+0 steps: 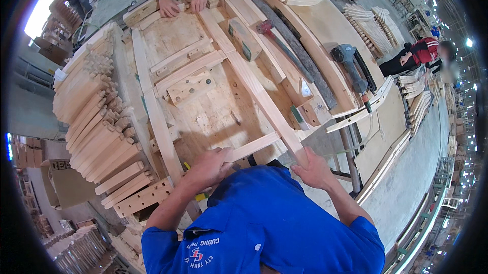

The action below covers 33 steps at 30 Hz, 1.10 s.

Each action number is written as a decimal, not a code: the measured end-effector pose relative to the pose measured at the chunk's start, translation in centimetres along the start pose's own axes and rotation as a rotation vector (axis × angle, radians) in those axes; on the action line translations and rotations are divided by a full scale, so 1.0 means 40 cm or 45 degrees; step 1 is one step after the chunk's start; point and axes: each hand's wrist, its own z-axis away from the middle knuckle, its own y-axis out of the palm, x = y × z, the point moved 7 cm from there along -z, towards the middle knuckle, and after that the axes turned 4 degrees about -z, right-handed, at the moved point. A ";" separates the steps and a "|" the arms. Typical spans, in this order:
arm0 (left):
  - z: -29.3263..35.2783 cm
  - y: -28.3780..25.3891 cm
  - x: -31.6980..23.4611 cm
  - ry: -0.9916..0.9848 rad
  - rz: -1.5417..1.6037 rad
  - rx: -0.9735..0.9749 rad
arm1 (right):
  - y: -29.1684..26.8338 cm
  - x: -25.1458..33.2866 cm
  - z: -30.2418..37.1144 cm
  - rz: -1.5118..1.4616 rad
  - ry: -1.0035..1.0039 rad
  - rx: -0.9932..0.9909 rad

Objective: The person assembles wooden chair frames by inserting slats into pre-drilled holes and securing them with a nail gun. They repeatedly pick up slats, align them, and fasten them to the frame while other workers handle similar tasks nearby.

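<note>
Here at the near end of the pale plywood table (231, 103), the hands are apart: the left hand (211, 166) closed round the short, flat, pale wooden crosspiece (254, 146), the right hand (313, 169) clamped on the near end of the long, straight, pale wooden rail (254, 88). And the crosspiece lies right in front of the blue shirt, its right tip up against the rail's inner face! Whether a tenon is already in a slot there, I cannot tell from where I stand.

It looks like a joint being fitted, so the right hand should brace the rail close to the meeting point while the left pushes straight along the crosspiece. Keep it square; any tilt could bind the joint or bruise that pale wood. Across the table, a co-worker's hands (170, 7) rest at the far end, so steady pressure beats a sudden shove. Should it prove tight, the red-headed mallet with a long greenish handle (266, 27) lies beyond the rail; tap gently, I'd say.
</note>
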 end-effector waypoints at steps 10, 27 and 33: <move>-0.124 -0.254 0.029 0.087 -0.258 -0.390 | 0.001 0.013 -0.011 0.057 0.035 -0.057; -0.570 -0.412 0.296 -0.368 -0.251 -0.830 | 0.002 0.015 -0.050 0.050 -0.055 -0.116; -0.565 -0.412 0.298 -0.355 -0.236 -0.837 | -0.014 0.049 -0.051 -0.024 -0.099 -0.147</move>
